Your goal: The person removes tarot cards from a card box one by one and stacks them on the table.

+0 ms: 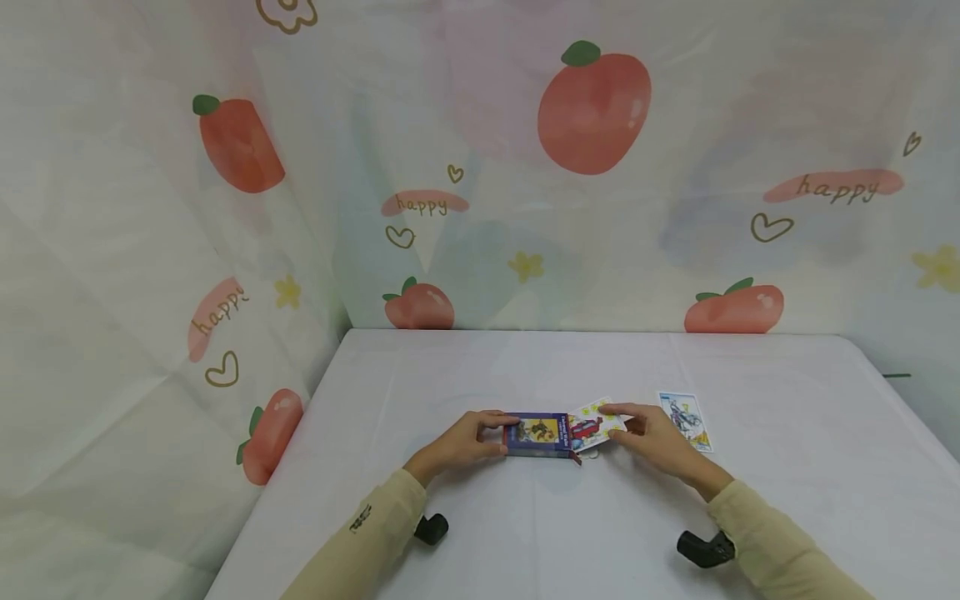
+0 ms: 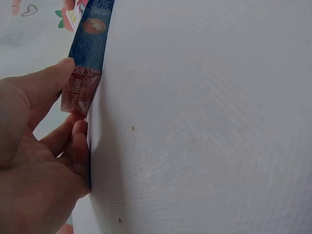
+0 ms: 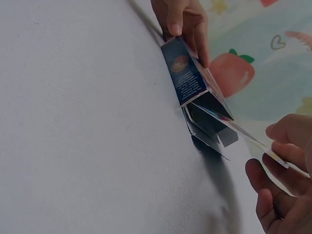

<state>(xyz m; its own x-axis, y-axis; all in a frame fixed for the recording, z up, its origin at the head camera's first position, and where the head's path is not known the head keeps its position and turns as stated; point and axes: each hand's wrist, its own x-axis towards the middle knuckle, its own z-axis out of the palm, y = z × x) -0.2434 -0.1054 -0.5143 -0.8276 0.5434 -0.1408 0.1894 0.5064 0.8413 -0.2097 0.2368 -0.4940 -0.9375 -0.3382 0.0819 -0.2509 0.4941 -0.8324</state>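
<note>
A dark blue card box (image 1: 538, 435) with a yellow picture lies on the table. My left hand (image 1: 463, 443) grips its left end, with the thumb on the side nearest me and fingers on the far side. In the right wrist view the flaps (image 3: 202, 132) at the box's other end hang open. An illustrated card (image 1: 588, 427) with a red figure sticks partway out of that end; its inner part is hidden. My right hand (image 1: 660, 438) pinches the card's outer end between thumb and fingers. Just beyond this hand, a second card (image 1: 686, 418) lies face up.
A white cloth covers the table (image 1: 480, 517), which meets a fruit-printed backdrop (image 1: 495, 100) at its far edge and on the left. Black devices (image 1: 432, 529) show by both wrists, under the sleeves.
</note>
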